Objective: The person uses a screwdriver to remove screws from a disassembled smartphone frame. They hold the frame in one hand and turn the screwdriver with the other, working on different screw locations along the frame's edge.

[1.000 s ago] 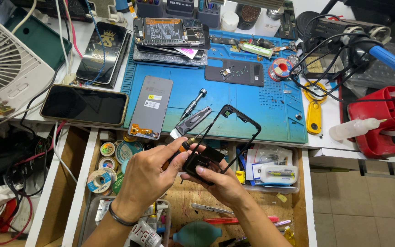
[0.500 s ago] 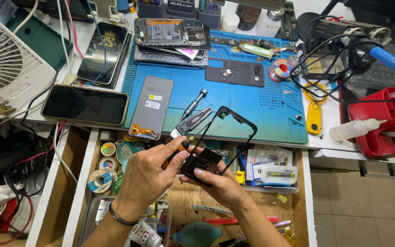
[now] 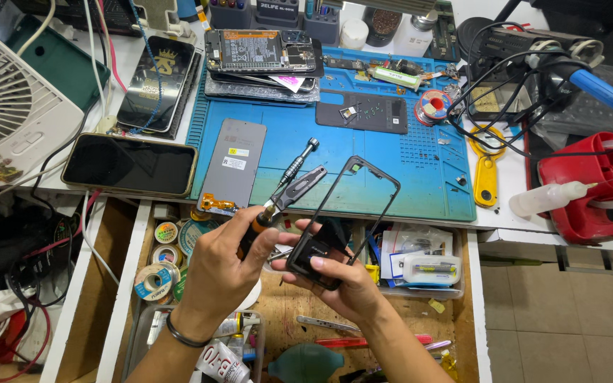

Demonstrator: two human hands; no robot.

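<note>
The phone frame [image 3: 352, 213], a thin black rectangle of hard plastic with an open middle, stood tilted over the open drawer [image 3: 118, 284], its lower end gripped in the right hand [image 3: 342, 280]. That hand was curled tight around the frame's solid bottom part, thumb pressed flat on the front. The left hand [image 3: 225, 266], just beside it and touching it at the fingertips, was closed around the orange-and-black handle of a screwdriver [image 3: 289, 181], whose slim metal shaft slanted up and away from the knuckles. A dark band circled the left wrist.

Under both hands the wooden drawer held several tape rolls [image 3: 161, 259] to the left, round and flat; I could not count them exactly. To the right of the right hand lay a clear plastic box [image 3: 431, 269].

Beyond the hands, a blue rubbery mat [image 3: 420, 177] covered the table [image 3: 505, 220]. On it, just past the left hand, lay one grey flat phone back panel [image 3: 233, 164]. Left of that, off the mat, one dark phone [image 3: 130, 165] lay face up, glossy. Farther still, one opened phone [image 3: 264, 51] showed its battery and boards. Far right of the hands sat one yellow plastic tool [image 3: 486, 164] and one white squeeze bottle [image 3: 549, 198].
</note>
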